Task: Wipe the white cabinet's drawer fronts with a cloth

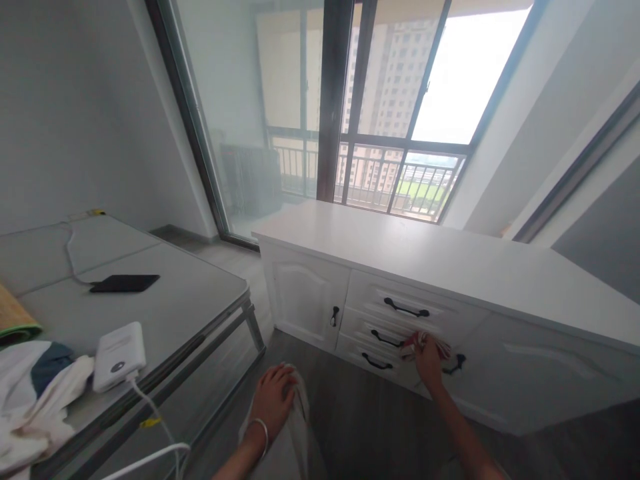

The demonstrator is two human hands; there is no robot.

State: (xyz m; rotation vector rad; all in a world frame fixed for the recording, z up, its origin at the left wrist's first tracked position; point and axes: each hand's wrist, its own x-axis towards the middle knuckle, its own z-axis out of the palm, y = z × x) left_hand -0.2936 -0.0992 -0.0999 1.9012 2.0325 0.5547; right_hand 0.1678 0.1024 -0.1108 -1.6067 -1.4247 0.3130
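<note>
Against the front of a long, low white wooden cabinet [450, 267], the right hand [429, 362] is clenched on a red-and-white striped cloth [434, 343], pressing it to the face of the middle drawer, just right of that drawer's black curved metal handle [385, 339]. The cloth bunches above the knuckles, and the forearm runs back toward the lower right. Just beside the cloth to the right is a small black handle [456, 363] on the right-hand cabinet door. Above sits the top drawer's black handle [406, 309], below the bottom drawer's [376, 363], and further left a short black handle [335, 316] on the left-hand door.

The left hand [275, 399] lies flat and open, palm down, on the person's knee, which is clad in pale beige fabric [295, 433]; it grips nothing. A thin silver bangle [261, 430] circles its wrist.

Left of the knee stands a grey folding table with a metal frame [190, 293]. At its near edge rests a white rectangular power bank [119, 355] with a white cable [150, 433] trailing down from it, and beside that a heap of white and dark blue cloth [35, 393]. Further back lies a flat black phone [125, 283], with a thin white cord [70, 260] running to it.

Behind the cabinet, tall dark-framed glass doors [345, 100] look out on a railed balcony [400, 180]
</note>
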